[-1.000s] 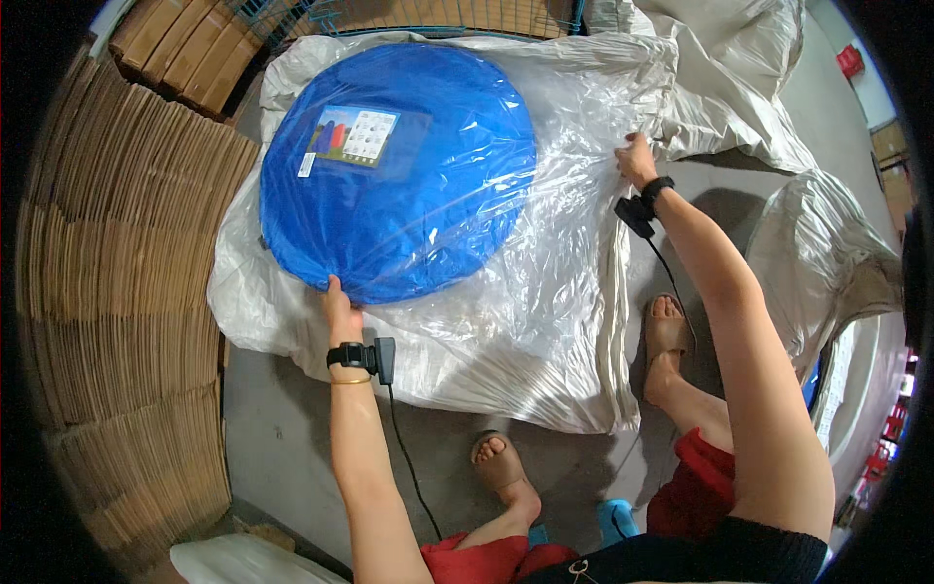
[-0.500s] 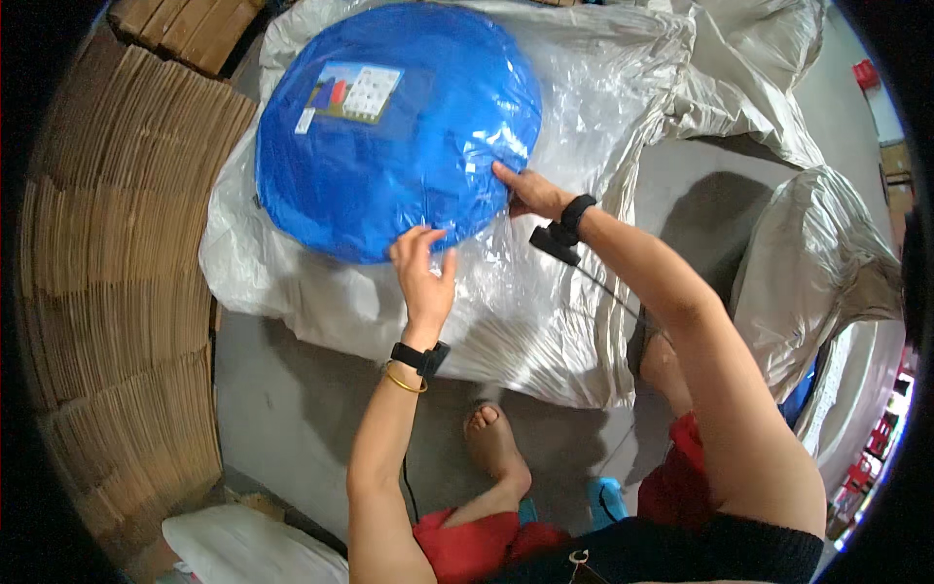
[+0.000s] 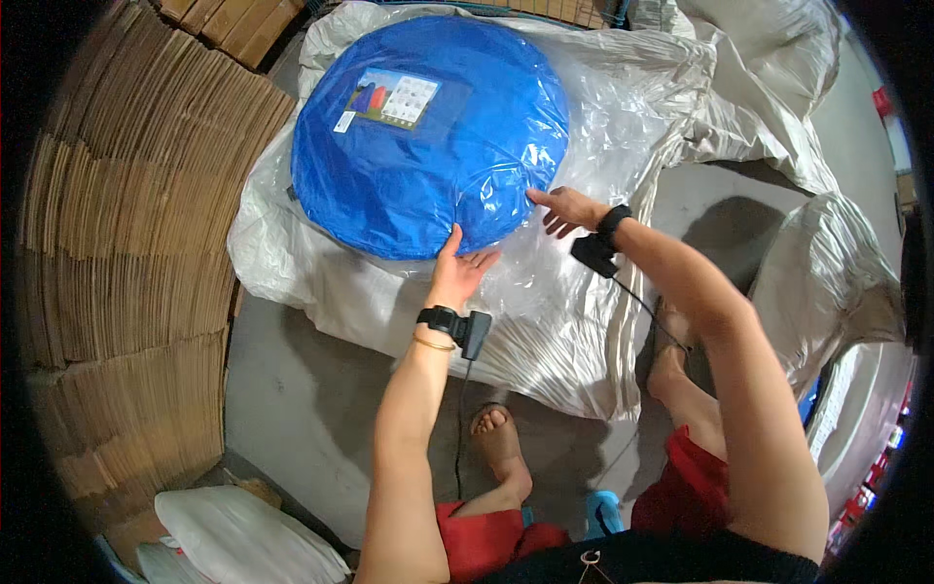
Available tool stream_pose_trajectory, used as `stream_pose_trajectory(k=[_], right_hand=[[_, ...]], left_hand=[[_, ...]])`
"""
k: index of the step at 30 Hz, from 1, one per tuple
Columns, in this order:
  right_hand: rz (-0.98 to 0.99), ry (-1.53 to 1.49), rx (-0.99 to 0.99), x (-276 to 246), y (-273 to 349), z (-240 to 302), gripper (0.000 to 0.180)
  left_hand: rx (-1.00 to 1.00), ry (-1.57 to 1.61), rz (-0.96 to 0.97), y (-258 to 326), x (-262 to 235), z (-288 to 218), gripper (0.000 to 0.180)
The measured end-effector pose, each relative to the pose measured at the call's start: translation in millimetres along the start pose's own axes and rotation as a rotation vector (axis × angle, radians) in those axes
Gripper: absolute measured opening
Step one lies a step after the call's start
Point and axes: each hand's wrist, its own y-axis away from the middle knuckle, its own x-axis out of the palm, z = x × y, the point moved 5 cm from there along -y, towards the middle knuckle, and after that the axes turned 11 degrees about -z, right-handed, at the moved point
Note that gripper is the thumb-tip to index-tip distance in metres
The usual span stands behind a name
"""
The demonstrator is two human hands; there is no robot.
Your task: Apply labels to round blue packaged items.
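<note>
Room: grey floor [image 3: 292, 375], with a tall stack of flat cardboard [image 3: 146, 243] along the left and a blue wire crate [image 3: 621, 14] at the top edge.
Left hand [image 3: 463, 277]: thumb tip at the near rim of the blue round bundle [image 3: 389, 180], fingers spread to the right, well apart from the thumb.
Right hand [image 3: 572, 208]: thumb tip at the bundle's lower right rim; bent fingers stand apart from the thumb over loose plastic.
Bundle: flat, lying on a large whitish sack [image 3: 311, 282], left of the right hand and beyond the left.
Edges: the sack's left side runs close by the cardboard; its wrinkled near edge ends short of the feet.
Open room: floor shows between the sack and the sandals [image 3: 498, 448], and right of the sack up to another crumpled sack [image 3: 822, 263].
Clear bag [image 3: 613, 127]: holds the bundle and a printed picture card [image 3: 394, 97]; its slack part spreads rightward.
Wire crate: brown cardboard shows behind its bars.
White bag [image 3: 243, 530]: bulging, lower left; contents hidden.
</note>
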Motion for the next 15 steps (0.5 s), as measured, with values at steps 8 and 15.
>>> stream_pose_trajectory(k=[8, 15], right_hand=[[-0.118, -0.121, -0.237, -134, 239, -16, 0.041], [-0.532, -0.367, -0.049, -168, 491, -97, 0.026]], left_hand=[[-0.232, -0.129, 0.111, 25, 9, -12, 0.068], [1.054, -1.711, -0.06, -2, 26, -22, 0.038]])
